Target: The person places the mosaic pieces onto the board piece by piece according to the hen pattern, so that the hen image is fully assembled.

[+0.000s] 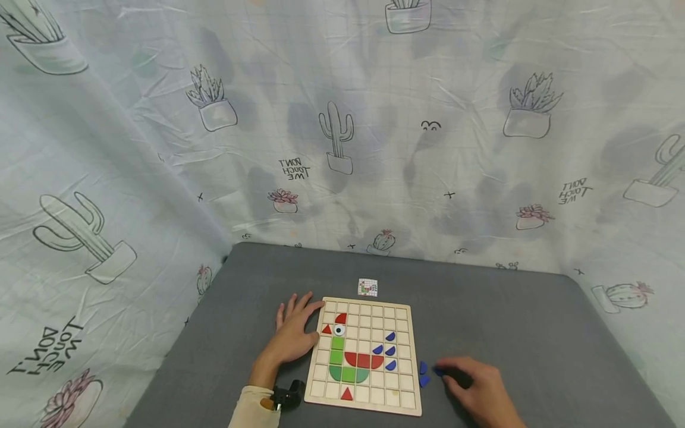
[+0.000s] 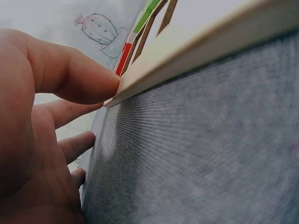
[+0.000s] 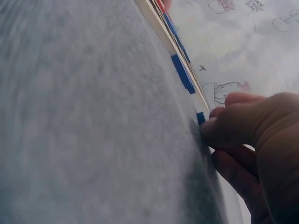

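A wooden grid board (image 1: 364,408) lies on the grey table. Red, green and blue flat pieces and a round eye piece (image 1: 339,330) form a bird-like picture on it. My left hand (image 1: 291,336) rests at the board's left edge, its thumb and index finger touching the rim, the other fingers spread. To the right of the board, my right hand (image 1: 476,383) pinches a blue piece (image 3: 201,117) between thumb and fingers, low over the table. Two more blue pieces, an upper one (image 1: 423,367) and a lower one (image 1: 424,381), lie between that hand and the board.
A small picture card (image 1: 367,288) with a similar coloured pattern lies behind the board. A curtain (image 1: 364,196) printed with cacti hangs behind and beside the table. On the left wrist is a black strapped device (image 1: 289,395).
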The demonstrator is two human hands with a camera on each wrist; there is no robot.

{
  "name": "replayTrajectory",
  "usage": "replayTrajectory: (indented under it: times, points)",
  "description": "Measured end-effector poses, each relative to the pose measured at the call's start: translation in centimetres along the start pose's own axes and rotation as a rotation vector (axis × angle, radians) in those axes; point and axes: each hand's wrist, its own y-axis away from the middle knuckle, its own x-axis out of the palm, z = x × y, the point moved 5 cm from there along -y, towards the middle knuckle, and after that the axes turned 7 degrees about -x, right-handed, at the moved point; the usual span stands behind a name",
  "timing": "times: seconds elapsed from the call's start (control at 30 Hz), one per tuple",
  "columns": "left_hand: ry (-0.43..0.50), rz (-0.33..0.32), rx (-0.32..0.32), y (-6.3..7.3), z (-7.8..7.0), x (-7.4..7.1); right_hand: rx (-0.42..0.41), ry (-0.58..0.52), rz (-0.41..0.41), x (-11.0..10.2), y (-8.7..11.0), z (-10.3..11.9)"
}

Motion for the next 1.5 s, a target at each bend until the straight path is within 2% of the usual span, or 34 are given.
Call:
replayTrajectory:
  times: [0.17, 0.4, 0.57, 0.67, 0.77, 0.9, 1.17, 1.4, 1.5]
  points:
    - [0.013, -0.005, 0.037, 0.0, -0.2, 0.1, 0.079, 0.018, 0.020, 0.1, -0.4, -0.1]
    - [-0.027, 0.038, -0.022, 0.0, -0.8, 0.0, 0.113, 0.009, 0.049, 0.2, -0.9, 0.0]
    - [-0.031, 0.033, -0.023, 0.0, -0.8, -0.1, 0.077, 0.043, -0.019, 0.1, -1.5, 0.2]
    - [-0.021, 0.031, -0.023, 0.0, -0.8, -0.2, 0.040, 0.050, -0.062, 0.1, -2.5, 0.5]
    - [-0.016, 0.032, -0.020, 0.1, -0.7, -0.2, 0.018, 0.023, -0.073, 0.6, -3.7, 0.9]
    - [0.003, 0.019, -0.003, 0.1, -0.5, -0.2, 0.039, -0.048, -0.047, 1.8, -5.1, 1.4]
    - [0.044, -0.048, 0.081, 0.0, 0.7, 0.4, 0.168, -0.124, 0.046, 4.7, -6.7, 1.2]
    - [0.055, -0.050, 0.096, 0.0, 0.8, 0.3, 0.170, -0.123, 0.084, 6.0, -7.5, 1.3]
    - [0.049, -0.043, 0.082, 0.1, 0.6, 0.2, 0.173, -0.106, 0.095, 6.1, -7.7, 1.4]
